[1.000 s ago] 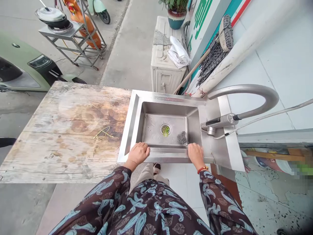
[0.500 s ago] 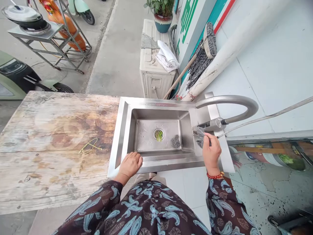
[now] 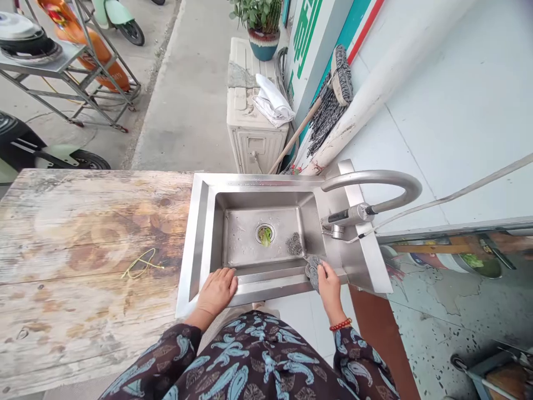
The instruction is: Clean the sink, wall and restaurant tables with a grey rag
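Stretched forward, my right hand (image 3: 330,286) pinches the grey cloth (image 3: 312,271), long axis pointing inward across the sink's near rim (image 3: 270,285).

This is an outdoor washing spot by a street, seemingly at a shopfront; a sink (image 3: 245,222) and a plank table (image 3: 83,216) stand beside pavement (image 3: 195,83), with scooters (image 3: 116,14) beyond. A metal stand (image 3: 68,57) bearing a pan (image 3: 25,45), near a gas cylinder (image 3: 114,72), suggests cooking; a sign (image 3: 307,34), an air-conditioner unit (image 3: 258,139) and a mop (image 3: 322,125) line the wall (image 3: 466,128).
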### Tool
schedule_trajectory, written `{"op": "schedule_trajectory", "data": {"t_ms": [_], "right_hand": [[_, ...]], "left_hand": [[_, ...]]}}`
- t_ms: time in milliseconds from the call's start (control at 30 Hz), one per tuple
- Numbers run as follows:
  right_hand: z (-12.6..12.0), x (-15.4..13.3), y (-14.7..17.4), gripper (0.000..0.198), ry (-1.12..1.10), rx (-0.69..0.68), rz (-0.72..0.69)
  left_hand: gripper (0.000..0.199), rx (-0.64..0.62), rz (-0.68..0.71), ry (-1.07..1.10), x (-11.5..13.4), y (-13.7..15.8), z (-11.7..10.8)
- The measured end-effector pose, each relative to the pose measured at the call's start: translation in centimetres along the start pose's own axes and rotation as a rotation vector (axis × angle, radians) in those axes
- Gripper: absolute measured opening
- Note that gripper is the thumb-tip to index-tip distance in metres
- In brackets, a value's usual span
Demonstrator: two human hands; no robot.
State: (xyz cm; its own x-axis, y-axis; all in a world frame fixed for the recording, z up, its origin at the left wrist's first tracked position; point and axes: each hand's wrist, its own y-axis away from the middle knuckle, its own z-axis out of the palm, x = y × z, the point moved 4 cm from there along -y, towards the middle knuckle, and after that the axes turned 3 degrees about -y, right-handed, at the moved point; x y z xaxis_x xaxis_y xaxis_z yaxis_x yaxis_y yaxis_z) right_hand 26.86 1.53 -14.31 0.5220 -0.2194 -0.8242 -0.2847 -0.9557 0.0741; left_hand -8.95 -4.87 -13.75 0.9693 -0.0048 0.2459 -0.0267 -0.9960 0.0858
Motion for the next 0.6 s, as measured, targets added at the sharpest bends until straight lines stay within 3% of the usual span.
{"op": "schedule_trajectory", "data": {"t_ms": [100,200,267,367,433,500,600], "right_hand": [[3.5,-3.9,1.1,0.054,-0.195,-0.101,0.057],[5.5,-7.3,1.8,0.053,-0.318,-0.23,0.026],[5.1,-7.8,1.6,0.05,-0.318,-0.286,-0.065],[2.7,-5.4,0.3,0.047,-0.091,-0.163,-0.227],[1.6,-2.8,-0.6,0.044,0.159,-0.068,-0.317],[1.6,-0.8,-1.0,0.038,0.371,-0.056,-0.396],[2.5,0.6,-1.0,0.032,0.524,-0.068,-0.479]], "left_hand": [[0.045,-0.012,0.048,0.304,4.0,-2.3,-0.3],[0.069,-0.081,0.23,0.728,10.0,-6.0,-0.6],[0.057,-0.157,0.168,0.938,12.4,-8.9,-0.7],[0.043,-0.226,-0.018,1.093,14.0,-13.5,-1.8],[0.042,-0.17,-0.06,1.15,15.3,-16.8,-4.0],[0.044,-0.119,0.044,1.23,18.2,-20.0,-6.7],[0.046,-0.098,0.328,1.287,24.5,-23.9,-9.8]]}}
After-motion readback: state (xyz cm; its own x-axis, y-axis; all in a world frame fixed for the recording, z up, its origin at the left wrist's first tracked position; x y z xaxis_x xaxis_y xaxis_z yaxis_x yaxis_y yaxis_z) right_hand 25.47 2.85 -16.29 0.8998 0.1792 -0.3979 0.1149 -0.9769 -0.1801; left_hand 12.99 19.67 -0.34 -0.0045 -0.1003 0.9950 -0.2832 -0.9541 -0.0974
